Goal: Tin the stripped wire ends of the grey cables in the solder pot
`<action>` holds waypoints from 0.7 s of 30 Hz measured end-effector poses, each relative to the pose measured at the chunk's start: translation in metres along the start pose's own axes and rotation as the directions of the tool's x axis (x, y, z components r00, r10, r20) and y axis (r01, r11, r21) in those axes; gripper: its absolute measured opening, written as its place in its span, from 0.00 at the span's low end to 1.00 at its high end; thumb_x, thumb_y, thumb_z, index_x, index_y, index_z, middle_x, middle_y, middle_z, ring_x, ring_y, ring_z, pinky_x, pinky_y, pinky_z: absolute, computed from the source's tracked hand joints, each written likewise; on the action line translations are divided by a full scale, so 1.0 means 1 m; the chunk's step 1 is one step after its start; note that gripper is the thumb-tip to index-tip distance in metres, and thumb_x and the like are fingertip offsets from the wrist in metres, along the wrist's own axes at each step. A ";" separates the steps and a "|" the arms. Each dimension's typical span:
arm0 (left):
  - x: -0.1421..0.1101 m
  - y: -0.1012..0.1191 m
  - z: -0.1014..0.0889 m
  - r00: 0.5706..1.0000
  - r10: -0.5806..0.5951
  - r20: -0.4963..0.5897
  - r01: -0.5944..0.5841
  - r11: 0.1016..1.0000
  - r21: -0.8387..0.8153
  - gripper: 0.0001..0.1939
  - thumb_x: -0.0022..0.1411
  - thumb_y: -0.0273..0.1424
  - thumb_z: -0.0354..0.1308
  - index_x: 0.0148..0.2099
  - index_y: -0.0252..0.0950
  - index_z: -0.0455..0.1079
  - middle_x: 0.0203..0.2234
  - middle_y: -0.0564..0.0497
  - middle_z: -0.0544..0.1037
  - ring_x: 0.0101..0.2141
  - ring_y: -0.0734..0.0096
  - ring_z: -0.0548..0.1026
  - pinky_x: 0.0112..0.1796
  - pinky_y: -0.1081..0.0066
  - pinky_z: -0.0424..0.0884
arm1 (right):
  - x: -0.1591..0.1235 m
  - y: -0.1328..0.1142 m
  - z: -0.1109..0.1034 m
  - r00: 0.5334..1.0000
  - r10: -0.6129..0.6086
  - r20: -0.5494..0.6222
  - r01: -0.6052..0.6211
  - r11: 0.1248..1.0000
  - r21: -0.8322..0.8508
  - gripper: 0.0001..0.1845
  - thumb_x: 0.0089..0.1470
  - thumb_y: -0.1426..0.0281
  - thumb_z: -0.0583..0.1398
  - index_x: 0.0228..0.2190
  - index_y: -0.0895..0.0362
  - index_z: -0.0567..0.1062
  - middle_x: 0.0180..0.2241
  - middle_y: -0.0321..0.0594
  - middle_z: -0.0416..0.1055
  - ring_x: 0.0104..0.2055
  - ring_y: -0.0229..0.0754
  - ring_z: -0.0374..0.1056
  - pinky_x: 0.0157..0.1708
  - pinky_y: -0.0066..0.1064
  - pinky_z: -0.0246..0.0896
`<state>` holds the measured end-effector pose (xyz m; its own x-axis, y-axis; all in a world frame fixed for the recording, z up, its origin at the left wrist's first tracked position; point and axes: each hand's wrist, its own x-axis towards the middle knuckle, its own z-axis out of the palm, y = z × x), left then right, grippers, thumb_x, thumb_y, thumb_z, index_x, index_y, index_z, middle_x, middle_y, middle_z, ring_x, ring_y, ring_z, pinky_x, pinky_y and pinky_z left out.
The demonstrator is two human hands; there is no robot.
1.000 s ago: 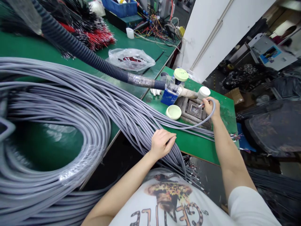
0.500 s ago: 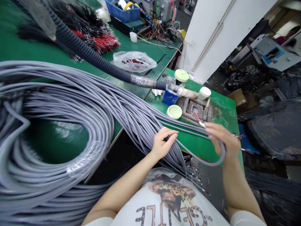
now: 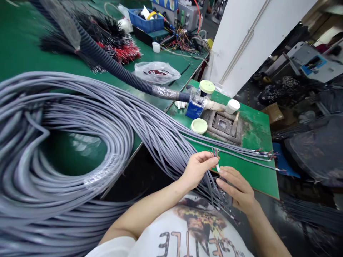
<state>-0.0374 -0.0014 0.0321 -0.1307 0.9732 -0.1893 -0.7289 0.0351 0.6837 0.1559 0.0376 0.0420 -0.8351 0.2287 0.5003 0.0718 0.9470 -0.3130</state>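
My right hand grips a grey cable close to its white-wrapped end. Thin coloured wires fan out from that end, and the thumb and fingers of my left hand pinch them. Both hands are close together in front of my chest, over the near edge of the green bench. Behind them runs a thick bundle of grey cables from a large coil at left. Several stripped cable ends lie across the bench on the right.
A square, dirty metal pot is set in the bench, with a ribbed hose reaching over to it. Around it stand a pale green lid, a white cup and a blue box. A plastic bag lies farther back.
My right hand has come left and down from over the bench, bringing the cable end. My left hand has moved slightly right and closed on the wires.
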 end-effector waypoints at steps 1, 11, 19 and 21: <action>-0.001 0.001 0.001 1.000 0.007 -0.011 -0.007 1.000 0.013 0.11 0.50 0.35 0.68 0.27 0.32 0.73 0.21 0.54 0.75 0.22 0.81 0.67 0.30 0.77 0.64 | 0.000 0.000 0.001 1.000 -0.001 -0.005 0.001 1.000 0.012 0.26 0.58 0.77 0.56 0.57 0.55 0.67 0.52 0.50 0.71 0.58 0.52 0.65 0.53 0.50 0.65; -0.007 0.002 0.005 0.996 0.076 -0.048 -0.072 0.995 0.062 0.12 0.51 0.35 0.67 0.26 0.32 0.72 0.19 0.56 0.73 0.22 0.81 0.66 0.29 0.77 0.64 | -0.002 -0.004 0.010 0.999 0.012 -0.044 -0.011 0.999 0.043 0.26 0.58 0.78 0.54 0.58 0.55 0.66 0.54 0.51 0.69 0.59 0.54 0.62 0.53 0.53 0.65; -0.005 -0.002 0.007 0.999 0.018 -0.040 -0.017 0.999 0.031 0.13 0.50 0.36 0.68 0.24 0.32 0.71 0.19 0.55 0.73 0.21 0.81 0.66 0.28 0.77 0.64 | 0.006 -0.020 0.002 0.874 0.449 -0.186 -0.414 0.888 0.201 0.22 0.57 0.79 0.54 0.50 0.51 0.72 0.43 0.43 0.76 0.44 0.45 0.73 0.43 0.37 0.69; -0.005 -0.003 0.009 0.999 0.000 -0.039 0.001 1.000 0.030 0.13 0.49 0.36 0.68 0.23 0.32 0.70 0.18 0.55 0.73 0.21 0.81 0.66 0.28 0.77 0.64 | 0.016 -0.022 -0.002 0.784 0.613 -0.095 -0.574 0.776 0.263 0.11 0.58 0.74 0.55 0.40 0.53 0.76 0.32 0.38 0.77 0.34 0.40 0.73 0.34 0.29 0.67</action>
<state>-0.0283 -0.0047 0.0379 -0.1568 0.9636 -0.2164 -0.7086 0.0429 0.7043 0.1423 0.0211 0.0581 -0.5590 0.7813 0.2775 0.3919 0.5439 -0.7420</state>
